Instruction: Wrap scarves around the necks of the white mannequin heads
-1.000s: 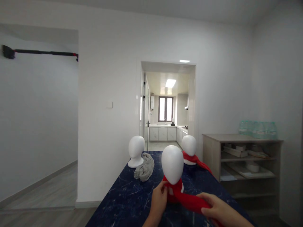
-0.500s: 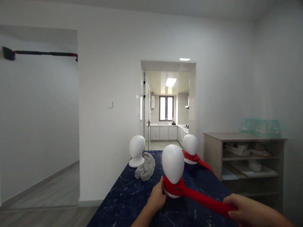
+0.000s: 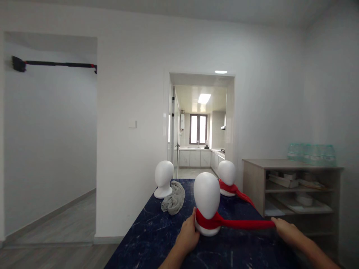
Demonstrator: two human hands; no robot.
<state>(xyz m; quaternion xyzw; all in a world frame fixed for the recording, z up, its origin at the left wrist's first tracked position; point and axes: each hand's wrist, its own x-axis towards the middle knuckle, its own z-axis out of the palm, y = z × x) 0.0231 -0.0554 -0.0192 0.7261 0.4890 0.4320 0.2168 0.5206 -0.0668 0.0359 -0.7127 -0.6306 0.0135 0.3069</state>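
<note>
A white mannequin head (image 3: 206,195) stands near me on the dark blue marbled table (image 3: 151,239), with a red scarf (image 3: 241,223) wound around its neck. My left hand (image 3: 188,236) presses against the scarf at the left side of the neck. My right hand (image 3: 284,229) grips the scarf's free end far out to the right, and the cloth runs taut and level between head and hand.
Two more white heads stand farther back: a bare one (image 3: 163,178) at the left beside a crumpled grey scarf (image 3: 174,198), another (image 3: 227,176) at the right wearing a red scarf. A wooden shelf unit (image 3: 291,186) stands to the right. A doorway behind opens onto a kitchen.
My right hand has drawn the scarf's end out to the right and upward, from slack in front of the head to stretched tight. My left hand stayed at the neck.
</note>
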